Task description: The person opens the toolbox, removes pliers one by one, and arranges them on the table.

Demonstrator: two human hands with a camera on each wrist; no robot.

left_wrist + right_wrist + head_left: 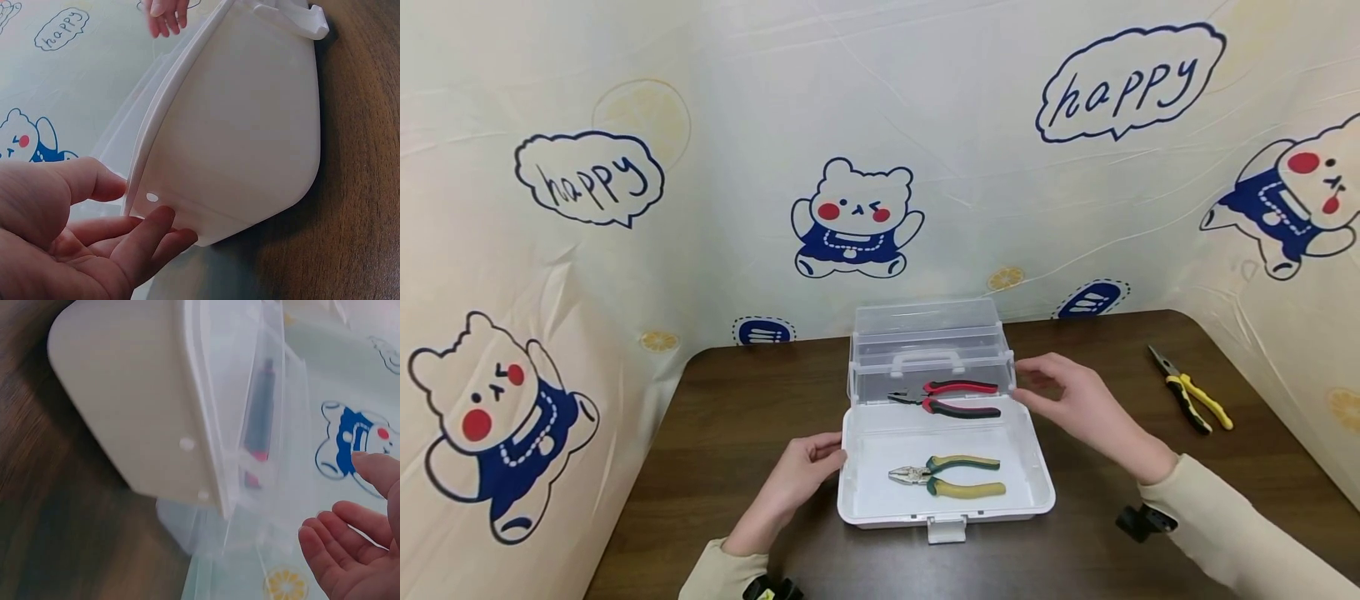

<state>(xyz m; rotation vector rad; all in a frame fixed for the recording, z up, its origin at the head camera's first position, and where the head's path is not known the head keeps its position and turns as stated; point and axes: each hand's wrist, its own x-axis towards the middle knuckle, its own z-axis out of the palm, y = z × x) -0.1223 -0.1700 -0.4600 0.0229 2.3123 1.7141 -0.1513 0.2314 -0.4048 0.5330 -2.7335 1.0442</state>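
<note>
A white toolbox with a see-through lid lies opened out on the table. My left hand pinches its left rim; in the left wrist view the thumb is at the rim and the fingers lie against the side wall. My right hand is beside the lid's right edge, its fingers loose and apart from the box in the right wrist view. Combination pliers with green and yellow handles lie in the base. Red-and-black pliers lie further back, at the lid side.
Needle-nose pliers with yellow and black handles lie on the brown wooden table, at the right. A printed cloth hangs behind the table and along both sides. The latch sticks out at the box's front.
</note>
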